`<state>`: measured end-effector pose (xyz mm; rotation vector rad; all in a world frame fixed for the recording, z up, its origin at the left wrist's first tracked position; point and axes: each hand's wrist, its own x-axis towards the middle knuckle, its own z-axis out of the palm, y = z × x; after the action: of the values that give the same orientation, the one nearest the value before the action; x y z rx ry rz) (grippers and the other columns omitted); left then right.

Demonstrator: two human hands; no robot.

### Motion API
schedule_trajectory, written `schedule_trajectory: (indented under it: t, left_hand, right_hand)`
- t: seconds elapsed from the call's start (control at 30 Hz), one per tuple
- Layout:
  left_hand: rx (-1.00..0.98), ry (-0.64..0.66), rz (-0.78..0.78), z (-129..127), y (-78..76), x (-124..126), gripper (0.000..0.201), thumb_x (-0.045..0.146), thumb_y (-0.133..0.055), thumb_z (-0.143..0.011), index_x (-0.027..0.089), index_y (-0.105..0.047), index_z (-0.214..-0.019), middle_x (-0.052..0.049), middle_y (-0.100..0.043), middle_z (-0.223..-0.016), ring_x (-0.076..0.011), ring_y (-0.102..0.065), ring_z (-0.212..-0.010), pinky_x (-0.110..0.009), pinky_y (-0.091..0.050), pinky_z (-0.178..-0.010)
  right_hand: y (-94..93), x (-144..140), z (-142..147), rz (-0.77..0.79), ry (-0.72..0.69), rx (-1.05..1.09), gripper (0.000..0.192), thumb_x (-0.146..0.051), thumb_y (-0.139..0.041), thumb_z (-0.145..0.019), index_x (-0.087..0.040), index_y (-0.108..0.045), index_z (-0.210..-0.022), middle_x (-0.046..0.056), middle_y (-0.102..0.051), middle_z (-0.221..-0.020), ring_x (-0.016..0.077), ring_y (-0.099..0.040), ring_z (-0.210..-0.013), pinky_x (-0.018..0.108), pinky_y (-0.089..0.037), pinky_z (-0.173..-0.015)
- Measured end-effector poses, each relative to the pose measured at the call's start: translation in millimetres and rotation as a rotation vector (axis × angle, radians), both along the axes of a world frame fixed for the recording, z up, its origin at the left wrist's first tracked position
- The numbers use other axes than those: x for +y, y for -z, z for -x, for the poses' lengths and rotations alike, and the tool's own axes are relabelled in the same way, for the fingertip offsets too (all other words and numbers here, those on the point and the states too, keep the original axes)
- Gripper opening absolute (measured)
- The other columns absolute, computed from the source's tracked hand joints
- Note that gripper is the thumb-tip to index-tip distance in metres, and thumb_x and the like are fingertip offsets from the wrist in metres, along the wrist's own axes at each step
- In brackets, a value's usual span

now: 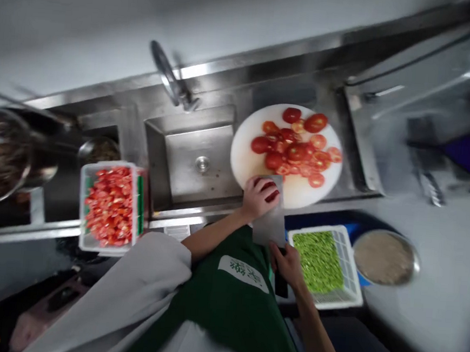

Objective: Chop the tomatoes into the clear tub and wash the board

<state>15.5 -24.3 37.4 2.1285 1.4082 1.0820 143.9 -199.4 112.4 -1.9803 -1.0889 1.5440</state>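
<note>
Frame centre: left hand [259, 197] clamped a tomato [269, 190] steady on the board [244, 160]; right hand [287, 262] gripped the cleaver [271, 222], blade beside the fingers.

My left hand [259, 197] covers most of the tomato [271, 192] under it, so only a red sliver shows. The cleaver [271, 221] hides the near rim of the cutting board [244, 160], and my right hand [289, 264] hides most of its handle. The bowl [1, 152] at the left is cut off by the edge, its contents blurred. Tools on the desk [437, 235] at far right are too smeared to name.
</note>
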Motion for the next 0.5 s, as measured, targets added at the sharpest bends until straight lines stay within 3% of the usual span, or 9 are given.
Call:
schedule_trajectory:
  t: [0.07, 0.13, 0.3, 0.4, 0.43, 0.5]
  left_hand:
    - [0.042, -0.138, 0.022, 42, -14.4, 8, 0.01, 0.034, -0.079, -0.094, 0.028, -0.082, -0.101, -0.007, -0.077, -0.12, -0.0289, -0.06, -0.123, -0.047, -0.051, -0.109]
    - [0.086, -0.313, 0.008, 104, -30.4, 11, 0.01, 0.033, -0.076, -0.097, 0.027, -0.082, -0.102, -0.008, -0.076, -0.121, -0.0275, -0.061, -0.122, -0.047, -0.05, -0.108]
    - [0.235, -0.888, -0.012, 288, -62.4, -21, 0.013, 0.032, -0.072, -0.098, 0.021, -0.078, -0.1, -0.011, -0.074, -0.116, -0.0272, -0.066, -0.113, -0.049, -0.048, -0.109]
    - [0.254, -1.229, 0.095, 380, -64.8, -52, 0.018, 0.029, -0.063, -0.101, 0.017, -0.076, -0.105, -0.013, -0.072, -0.122, -0.0281, -0.065, -0.118, -0.046, -0.046, -0.113]
    - [0.245, -1.282, 0.174, 404, -63.3, -63, 0.02, 0.028, -0.059, -0.102, 0.016, -0.075, -0.106, -0.015, -0.072, -0.122, -0.0284, -0.066, -0.118, -0.045, -0.047, -0.113]
    - [0.234, -1.259, 0.387, 441, -57.7, -84, 0.023, 0.026, -0.056, -0.103, 0.012, -0.073, -0.11, -0.018, -0.073, -0.122, -0.0307, -0.065, -0.12, -0.045, -0.047, -0.112]
  right_hand:
    - [-3.2, 27, 13, -0.007, -0.124, 0.05, 0.058, -0.081, -0.058, -0.09, -0.029, -0.049, -0.066, -0.001, -0.053, -0.044, 0.0175, -0.051, -0.038, 0.031, -0.042, -0.044]
    - [-3.1, 65, 43, -0.024, -0.306, 0.13, 0.054, -0.074, -0.058, -0.094, -0.028, -0.05, -0.067, -0.001, -0.054, -0.045, 0.0164, -0.05, -0.039, 0.03, -0.043, -0.046]
    - [-8.2, 143, 187, -0.119, -0.862, 0.393, 0.037, -0.045, -0.05, -0.104, -0.027, -0.047, -0.072, -0.004, -0.053, -0.045, 0.0137, -0.052, -0.043, 0.025, -0.044, -0.055]
    - [-20.9, 150, 261, -0.16, -1.049, 0.248, 0.028, -0.034, -0.052, -0.103, -0.026, -0.049, -0.077, -0.004, -0.057, -0.051, 0.0149, -0.056, -0.048, 0.024, -0.039, -0.054]
    - [-25.5, 147, 273, -0.21, -1.066, 0.157, 0.027, -0.032, -0.054, -0.103, -0.025, -0.051, -0.077, -0.002, -0.061, -0.056, 0.0156, -0.059, -0.053, 0.024, -0.038, -0.056]
    - [-32.0, 135, 270, -0.33, -1.036, -0.018, 0.026, -0.03, -0.053, -0.104, -0.023, -0.057, -0.08, 0.003, -0.069, -0.069, 0.0169, -0.065, -0.065, 0.025, -0.04, -0.062]
